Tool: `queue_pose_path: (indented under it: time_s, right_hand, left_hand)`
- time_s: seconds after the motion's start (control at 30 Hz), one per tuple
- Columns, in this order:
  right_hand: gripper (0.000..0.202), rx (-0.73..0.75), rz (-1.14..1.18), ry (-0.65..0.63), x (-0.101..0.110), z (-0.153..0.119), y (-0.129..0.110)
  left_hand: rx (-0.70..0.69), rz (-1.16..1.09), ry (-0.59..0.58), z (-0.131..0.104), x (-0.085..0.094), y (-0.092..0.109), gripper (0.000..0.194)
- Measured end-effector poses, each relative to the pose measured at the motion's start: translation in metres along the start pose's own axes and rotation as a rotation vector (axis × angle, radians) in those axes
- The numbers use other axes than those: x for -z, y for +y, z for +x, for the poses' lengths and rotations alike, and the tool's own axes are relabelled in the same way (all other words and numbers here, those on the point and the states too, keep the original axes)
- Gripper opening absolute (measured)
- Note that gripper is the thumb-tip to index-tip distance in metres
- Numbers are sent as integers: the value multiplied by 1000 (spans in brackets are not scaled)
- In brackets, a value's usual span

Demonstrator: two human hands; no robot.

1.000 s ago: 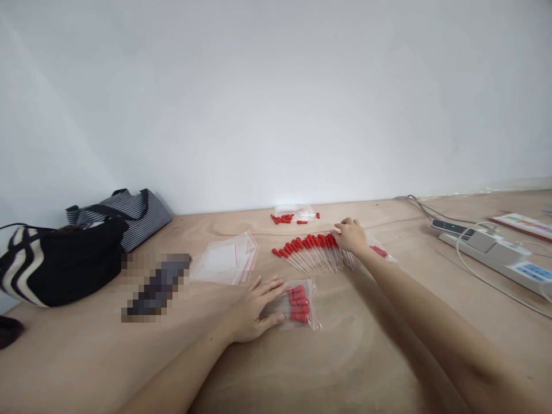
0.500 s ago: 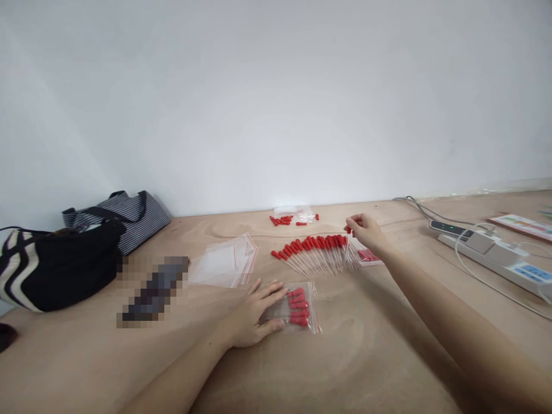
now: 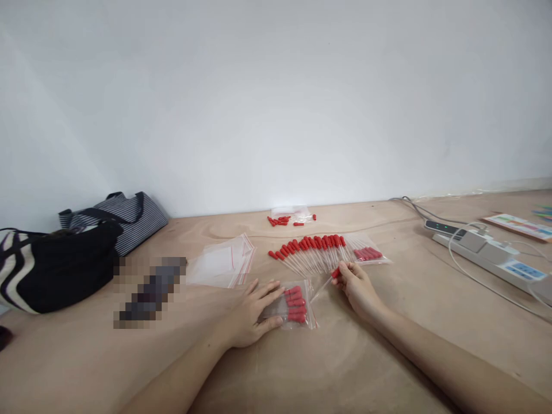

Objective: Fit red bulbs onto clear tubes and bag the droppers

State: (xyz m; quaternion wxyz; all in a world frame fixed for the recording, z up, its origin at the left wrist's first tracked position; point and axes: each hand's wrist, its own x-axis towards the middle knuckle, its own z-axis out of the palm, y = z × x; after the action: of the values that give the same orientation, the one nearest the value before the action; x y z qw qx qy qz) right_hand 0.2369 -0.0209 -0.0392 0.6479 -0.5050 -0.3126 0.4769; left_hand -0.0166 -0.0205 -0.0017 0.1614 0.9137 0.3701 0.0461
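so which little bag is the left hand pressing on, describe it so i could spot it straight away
On the plywood table, look just in front of the long fanned row of red-capped droppers. The left hand lies flat on a small clear zip bag holding a short stack of red caps. The pile of bags to its left looks empty, and the filled bag at the row's right end lies untouched.

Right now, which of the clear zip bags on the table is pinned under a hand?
The bag of droppers nearest the camera: the left hand lies flat on it. The empty bags and the far bag are untouched.
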Motion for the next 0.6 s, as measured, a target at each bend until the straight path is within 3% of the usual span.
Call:
queue_pose_path:
  time_s: [0.27,0.6]
  right_hand:
    - [29,-61,110,-7,1,-2,7]
    - [39,-99,33,-224,-12,-28,3]
  left_hand:
    - [21,-8,57,1,-5,0,53]
    - [20,2,67,1,-7,-2,53]
